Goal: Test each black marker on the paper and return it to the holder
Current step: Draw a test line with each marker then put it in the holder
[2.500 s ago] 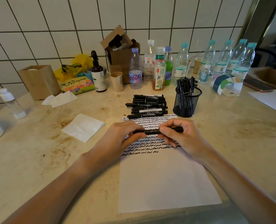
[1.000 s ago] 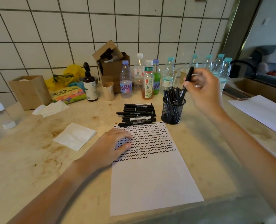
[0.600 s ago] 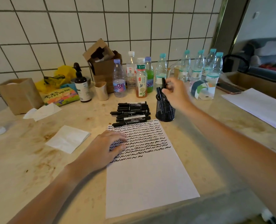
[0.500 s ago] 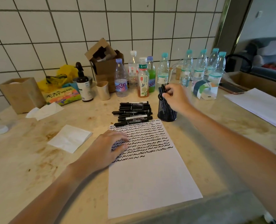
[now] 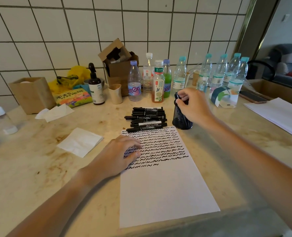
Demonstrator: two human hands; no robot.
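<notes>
A white paper sheet (image 5: 165, 189) lies on the counter, its upper part covered with rows of black squiggles. My left hand (image 5: 119, 154) rests on the sheet's left edge with its fingers spread over the squiggles. Behind the sheet, several capped black markers (image 5: 147, 118) lie in a pile. To their right stands a black mesh holder (image 5: 181, 121) with markers in it. My right hand (image 5: 192, 104) hovers over the holder, and its fingertips pinch the top of a black marker (image 5: 177, 96) that stands in the holder. The hand hides most of the holder's rim.
Several bottles (image 5: 159, 82) line the tiled wall behind the markers, beside a cardboard box (image 5: 119, 65), a paper cup (image 5: 115, 94) and a pump bottle (image 5: 95, 88). A white tissue (image 5: 79, 141) lies left of the sheet. More paper (image 5: 278, 113) and a phone (image 5: 253, 97) sit at right.
My right hand carried the marker from above the sheet to the holder and lowered it in. My left hand let go of the marker and settled on the paper.
</notes>
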